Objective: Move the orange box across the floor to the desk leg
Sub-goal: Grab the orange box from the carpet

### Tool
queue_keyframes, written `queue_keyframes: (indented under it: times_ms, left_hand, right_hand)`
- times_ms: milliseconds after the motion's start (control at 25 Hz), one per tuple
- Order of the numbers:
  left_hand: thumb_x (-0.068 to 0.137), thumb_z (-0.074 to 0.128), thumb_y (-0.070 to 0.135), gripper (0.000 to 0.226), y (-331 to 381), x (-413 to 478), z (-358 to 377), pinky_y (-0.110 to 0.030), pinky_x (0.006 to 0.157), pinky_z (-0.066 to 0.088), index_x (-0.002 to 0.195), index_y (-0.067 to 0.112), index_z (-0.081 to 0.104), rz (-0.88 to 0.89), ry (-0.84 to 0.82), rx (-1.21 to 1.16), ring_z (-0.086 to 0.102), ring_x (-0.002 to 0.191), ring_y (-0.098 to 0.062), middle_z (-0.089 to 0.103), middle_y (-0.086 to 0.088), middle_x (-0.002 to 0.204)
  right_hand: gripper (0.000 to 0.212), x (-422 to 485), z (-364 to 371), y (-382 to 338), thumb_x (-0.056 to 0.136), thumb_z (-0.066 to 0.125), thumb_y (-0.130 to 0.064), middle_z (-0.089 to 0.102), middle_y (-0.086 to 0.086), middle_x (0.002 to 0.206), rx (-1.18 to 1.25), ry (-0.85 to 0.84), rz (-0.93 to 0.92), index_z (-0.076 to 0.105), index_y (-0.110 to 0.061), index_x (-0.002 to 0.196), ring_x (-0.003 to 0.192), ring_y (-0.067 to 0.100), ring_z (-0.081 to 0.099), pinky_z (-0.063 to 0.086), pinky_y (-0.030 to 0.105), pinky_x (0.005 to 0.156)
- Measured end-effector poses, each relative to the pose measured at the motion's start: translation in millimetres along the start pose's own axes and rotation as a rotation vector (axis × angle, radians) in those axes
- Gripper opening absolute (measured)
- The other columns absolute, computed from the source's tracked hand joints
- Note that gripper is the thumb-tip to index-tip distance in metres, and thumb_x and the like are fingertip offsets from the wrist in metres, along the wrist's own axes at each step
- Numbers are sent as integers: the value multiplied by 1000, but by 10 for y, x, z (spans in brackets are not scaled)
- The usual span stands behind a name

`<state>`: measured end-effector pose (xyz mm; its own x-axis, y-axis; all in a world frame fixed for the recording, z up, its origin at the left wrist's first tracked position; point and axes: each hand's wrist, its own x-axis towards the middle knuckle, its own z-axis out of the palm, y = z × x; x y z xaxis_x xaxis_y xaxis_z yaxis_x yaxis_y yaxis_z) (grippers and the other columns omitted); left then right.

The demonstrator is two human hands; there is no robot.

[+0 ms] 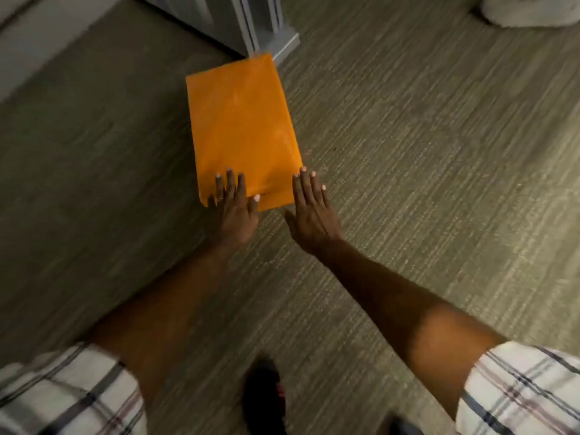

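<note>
Closest to the camera are the two plaid short sleeves, the left sleeve [62, 394] at the bottom left corner and the right sleeve [521, 390] at the bottom right, with a dark shoe [263, 394] on the carpet between them. From the sleeves both bare forearms stretch forward and down, drawing closer together toward the middle of the view.

The left hand [233, 211] lies palm down on the near end of the orange box [241, 127]. Its fingers [230, 183] are straight and held close together, flat on the box's top face, with the thumb resting along the near edge. They press on the box and are not curled round it.

The right hand [310, 215] is also palm down and flat, the fingers slightly spread and pointing forward. It sits just beside the box's near right corner; the fingertips reach about level with that corner, and whether they touch the box's side cannot be told. It holds nothing.

The orange box lies flat on the grey-brown carpeted floor [423, 152], its long side running away from the person and leaning a little to the left. Its far end reaches the foot of the grey desk leg [266, 29], which stands at the top centre; the far right corner looks to be touching or just short of the leg's base. A pale shoe [527, 11] rests on the carpet at the top right, well apart from the box. The frame is somewhat blurred.
</note>
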<state>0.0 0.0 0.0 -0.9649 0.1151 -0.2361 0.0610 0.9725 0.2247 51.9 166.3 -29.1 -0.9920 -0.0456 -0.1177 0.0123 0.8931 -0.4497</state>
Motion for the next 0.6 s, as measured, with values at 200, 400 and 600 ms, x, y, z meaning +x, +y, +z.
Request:
queue_keyframes:
  times_ms: [200, 400, 600]
  left_hand:
    - [101, 32, 49, 58, -403, 614, 289, -59, 121, 13, 147, 15, 39, -101, 159, -77, 0, 153, -35, 16, -15, 165]
    - [98, 48, 44, 57, -764, 773, 317, -52, 118, 27, 148, 19, 38, -87, 240, -222, 22, 148, -40, 17, -19, 164]
    - [90, 64, 42, 72, -1017, 726, 180, -50, 113, 38, 147, 6, 37, -447, 55, -883, 45, 135, -36, 43, -20, 152]
  right_hand:
    - [83, 630, 203, 397, 103, 29, -56, -9, 16, 170, 187, 51, 133, -3, -5, 160, 158, 32, -7, 3, 48, 127]
    - [74, 1112, 226, 382, 104, 43, -44, 20, 23, 165, 744, -72, 266, 12, -3, 158, 151, 37, 26, 27, 50, 123]
    - [59, 1265, 226, 426, 104, 48, -36, 46, 21, 150, 993, -208, 342, 36, 1, 149, 137, 39, 47, 39, 58, 115]
